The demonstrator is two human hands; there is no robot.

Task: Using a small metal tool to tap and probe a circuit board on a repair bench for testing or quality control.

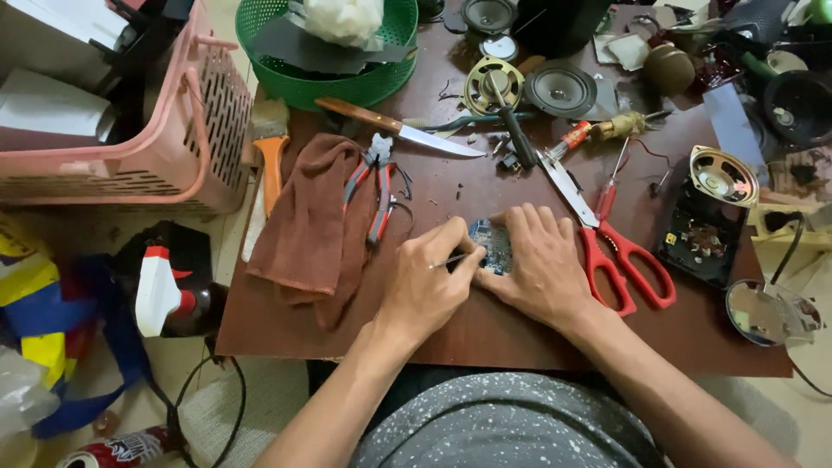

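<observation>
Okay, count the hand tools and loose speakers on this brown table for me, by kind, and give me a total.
Scissors: 1
Pliers: 1
Knife: 1
Screwdrivers: 2
Loose speakers: 4
Total: 9

Apart from these, the left hand holds a thin metal tool at the small circuit board under the right hand.

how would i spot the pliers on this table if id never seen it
Start at the brown cloth on the left part of the dark table. The pliers lie on its right edge, left of the left hand. Red-and-grey handles set them apart from the larger all-red scissors.
</observation>
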